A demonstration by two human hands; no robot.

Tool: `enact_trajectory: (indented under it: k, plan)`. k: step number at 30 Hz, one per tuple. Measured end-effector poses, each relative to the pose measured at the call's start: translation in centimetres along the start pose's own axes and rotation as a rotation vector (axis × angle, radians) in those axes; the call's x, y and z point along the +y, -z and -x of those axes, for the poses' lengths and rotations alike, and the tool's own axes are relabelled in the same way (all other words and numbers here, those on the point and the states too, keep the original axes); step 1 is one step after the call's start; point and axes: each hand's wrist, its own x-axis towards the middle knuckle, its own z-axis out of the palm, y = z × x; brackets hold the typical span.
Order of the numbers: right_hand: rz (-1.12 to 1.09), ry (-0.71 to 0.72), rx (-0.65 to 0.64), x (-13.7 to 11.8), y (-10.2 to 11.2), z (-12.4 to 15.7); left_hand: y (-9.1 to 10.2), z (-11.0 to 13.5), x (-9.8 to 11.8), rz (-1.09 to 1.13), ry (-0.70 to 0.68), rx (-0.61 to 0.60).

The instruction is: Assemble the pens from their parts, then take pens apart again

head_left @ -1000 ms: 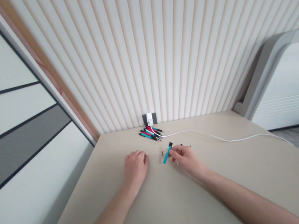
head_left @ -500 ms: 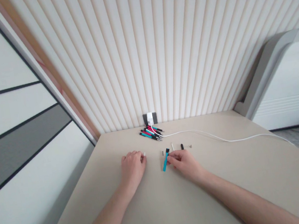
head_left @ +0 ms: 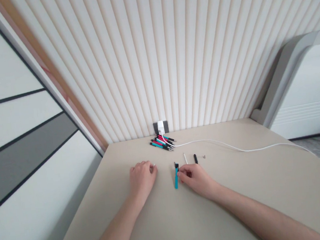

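My right hand (head_left: 195,176) pinches a turquoise pen barrel (head_left: 176,179) with a black clip end by its upper part, just over the table. The barrel stands nearly in line with my view, its black end away from me. On the left, my left hand (head_left: 143,177) rests on the table, thumb and fingers pressed together; a small white piece (head_left: 154,164) peeks out at the fingertips, too small to name. Beyond my right hand lie a thin white refill (head_left: 185,158), a black pen grip (head_left: 195,159) and a small metal cone tip (head_left: 204,156). A small dark part (head_left: 174,163) is partly covered by the barrel.
Several pens (head_left: 162,143), turquoise, pink, black and white, lie in a pile at the back by the wall. A white charger (head_left: 161,127) sits in a black socket; its white cable (head_left: 224,143) runs right across the table (head_left: 172,219). A ribbed wall stands behind.
My right hand has brought the turquoise barrel slightly toward me and left, turning it more upright in view. The white piece at my left fingertips shows less.
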Motion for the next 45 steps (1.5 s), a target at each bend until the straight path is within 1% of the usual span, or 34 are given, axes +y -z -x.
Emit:
enact_trajectory:
  k: [3, 7, 12, 16, 19, 21, 23, 24, 25, 27, 29, 32, 35, 38, 41, 45]
  plan:
    - [0.018, 0.003, 0.005, 0.0, -0.1, 0.0, 0.0, -0.2, 0.1, 0.014, 0.013, -0.020]
    - [0.031, 0.025, 0.039, 0.0, -0.2, -0.4, -0.2, -0.2, 0.7, 0.067, -0.006, -0.034]
    - [0.068, 0.010, 0.131, 0.7, 0.6, -1.0, -0.8, 0.2, 1.6, 0.112, -0.022, 0.009]
    - [0.057, -0.013, 0.214, 1.3, 1.6, -0.8, 0.0, 0.5, 1.3, 0.188, -0.032, 0.035]
    - [0.000, -0.006, 0.206, 1.3, 1.7, -0.9, 1.2, 1.0, 1.3, 0.288, -0.103, 0.009]
    - [-0.026, 0.005, 0.175, 1.0, 1.1, -1.2, 1.8, 1.6, 1.8, 0.384, -0.164, -0.030]
    - [-0.043, 0.016, 0.143, 0.3, 0.1, -1.9, 2.1, 2.2, 2.5, 0.655, -0.216, -0.094]
    - [-0.050, 0.019, 0.132, -0.1, -0.5, -2.4, 2.1, 2.5, 2.7, 0.730, -0.223, -0.102]
    - [-0.053, 0.020, 0.124, -0.5, -1.2, -2.8, 2.0, 2.7, 2.8, 0.774, -0.206, -0.105]
    - [-0.046, 0.017, 0.111, -1.4, -2.6, -3.7, 1.6, 2.9, 2.6, 0.826, -0.122, -0.089]
    - [-0.014, 0.010, 0.098, -2.3, -4.0, -4.4, 1.2, 2.7, 1.6, 0.813, -0.035, -0.054]
    - [0.088, 0.001, 0.088, -3.3, -5.6, -5.1, 0.6, 1.9, -0.4, 0.743, -0.008, -0.059]
    - [0.254, 0.002, 0.121, -3.9, -6.3, -5.9, 0.1, 0.8, -2.3, 0.664, 0.050, -0.016]
    - [0.441, 0.006, 0.140, -4.0, -6.7, -6.9, -0.4, -0.1, -3.7, 0.557, 0.117, 0.048]
    - [0.599, 0.007, 0.110, -4.1, -7.5, -8.1, -1.1, -0.3, -4.2, 0.467, 0.128, 0.053]
    - [0.732, 0.032, 0.065, -4.2, -8.2, -8.6, -1.6, 0.3, -3.6, 0.382, 0.099, 0.032]
